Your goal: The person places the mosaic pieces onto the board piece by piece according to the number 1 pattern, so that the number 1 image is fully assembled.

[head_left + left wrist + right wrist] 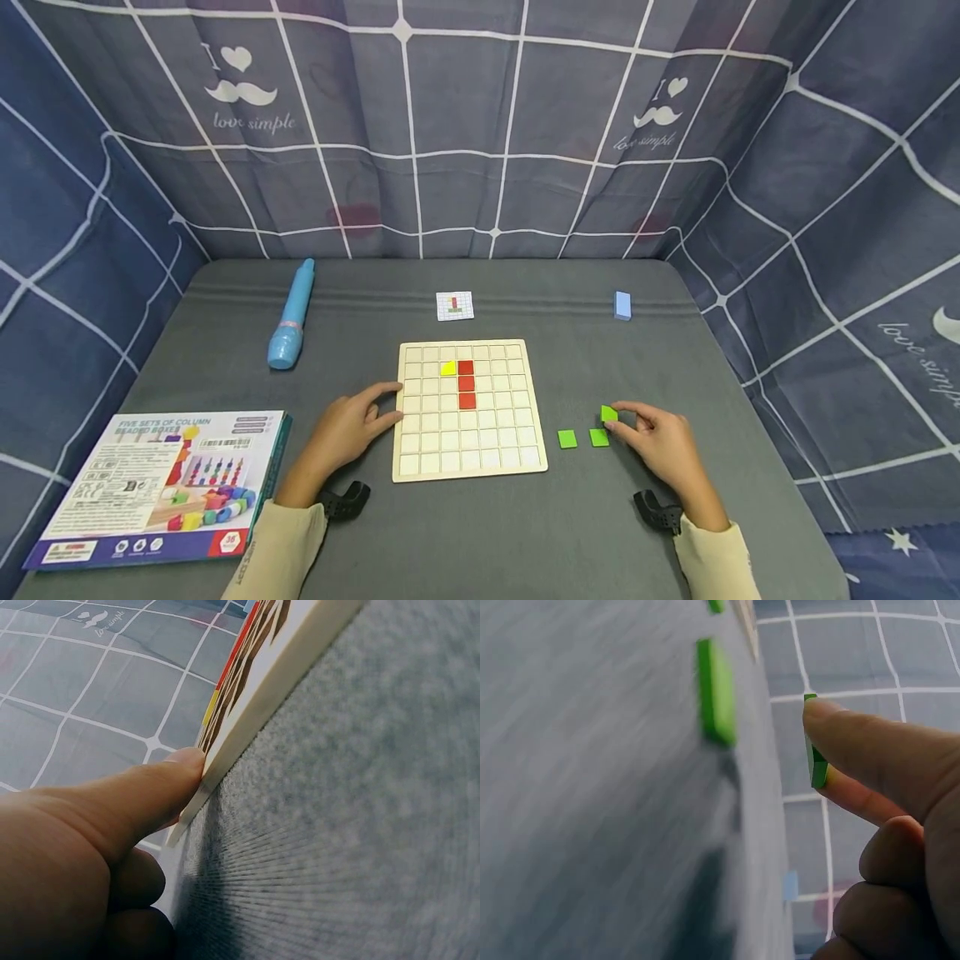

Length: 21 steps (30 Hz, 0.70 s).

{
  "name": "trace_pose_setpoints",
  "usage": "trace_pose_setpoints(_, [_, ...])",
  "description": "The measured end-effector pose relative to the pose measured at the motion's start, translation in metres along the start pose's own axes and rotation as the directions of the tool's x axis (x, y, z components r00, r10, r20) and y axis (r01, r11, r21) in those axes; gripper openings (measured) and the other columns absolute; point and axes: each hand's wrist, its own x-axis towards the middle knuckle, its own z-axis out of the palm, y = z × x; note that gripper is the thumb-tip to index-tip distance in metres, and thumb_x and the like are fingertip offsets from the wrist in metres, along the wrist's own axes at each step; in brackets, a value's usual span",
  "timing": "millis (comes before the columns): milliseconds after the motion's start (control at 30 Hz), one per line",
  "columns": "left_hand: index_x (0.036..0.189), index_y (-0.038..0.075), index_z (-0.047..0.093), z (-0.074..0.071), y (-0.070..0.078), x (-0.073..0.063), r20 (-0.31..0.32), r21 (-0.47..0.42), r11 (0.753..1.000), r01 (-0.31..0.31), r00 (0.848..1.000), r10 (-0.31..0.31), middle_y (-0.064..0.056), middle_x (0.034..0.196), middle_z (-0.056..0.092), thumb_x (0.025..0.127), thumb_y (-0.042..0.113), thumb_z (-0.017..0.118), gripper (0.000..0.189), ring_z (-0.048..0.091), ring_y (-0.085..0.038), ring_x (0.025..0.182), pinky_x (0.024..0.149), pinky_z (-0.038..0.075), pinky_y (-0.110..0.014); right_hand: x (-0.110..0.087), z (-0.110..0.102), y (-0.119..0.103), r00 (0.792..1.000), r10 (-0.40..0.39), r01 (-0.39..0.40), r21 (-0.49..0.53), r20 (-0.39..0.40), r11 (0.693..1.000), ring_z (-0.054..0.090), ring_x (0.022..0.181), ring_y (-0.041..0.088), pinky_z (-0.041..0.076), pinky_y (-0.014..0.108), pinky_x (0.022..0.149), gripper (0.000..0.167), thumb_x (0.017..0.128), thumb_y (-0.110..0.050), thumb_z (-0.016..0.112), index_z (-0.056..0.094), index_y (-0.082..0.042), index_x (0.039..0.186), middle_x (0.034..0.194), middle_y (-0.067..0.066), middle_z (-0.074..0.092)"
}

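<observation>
My right hand [663, 446] pinches a green square tile [814, 757] between thumb and index finger, the other fingers folded in. The tile is raised off the table in the right wrist view. Two more green tiles, one left [567, 439] and one nearer the hand [599, 437], lie flat on the table. My left hand [348, 429] touches the left edge of a wooden grid board [427, 437] with thumb and index fingertips. In the left wrist view the thumb [161, 780] lies against the board's side. Three red tiles [467, 383] form a column on the grid, with a yellow triangle [448, 368] beside the top one.
Behind the board lies a small pattern card [454, 306]. A blue block [622, 306] lies at the back right. A blue bottle-shaped object [292, 321] lies at the back left, and a boxed set [161, 483] at the front left. Patterned cloth walls surround the table.
</observation>
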Motion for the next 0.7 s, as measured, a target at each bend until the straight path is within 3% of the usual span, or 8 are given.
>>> trace_pose_setpoints(400, [0.138,0.020,0.064,0.002,-0.001,-0.001,-0.001,-0.010,1.000,-0.006,1.000,0.006,0.009,0.056,0.041,0.095,0.036,0.075,0.048,0.033,-0.007,0.046,0.048,0.030,-0.027,0.024,0.010,-0.032,0.998,-0.053,0.051,0.071,0.020,0.996,0.024,0.047,0.000,0.027,0.024,0.045,0.026,0.083,-0.028,0.088,0.079,-0.020,0.106,0.057,-0.017,0.032])
trace_pose_setpoints(700, [0.138,0.020,0.064,0.001,-0.001,0.000,-0.007,-0.016,1.000,-0.006,1.000,0.006,0.009,0.056,0.041,0.094,0.037,0.075,0.048,0.033,-0.006,0.046,0.047,0.031,-0.027,0.043,0.016,-0.051,0.989,-0.140,0.133,0.112,0.053,0.985,0.018,0.048,-0.003,0.023,0.022,0.044,0.024,0.082,-0.026,0.088,0.079,-0.019,0.104,0.056,-0.017,0.027])
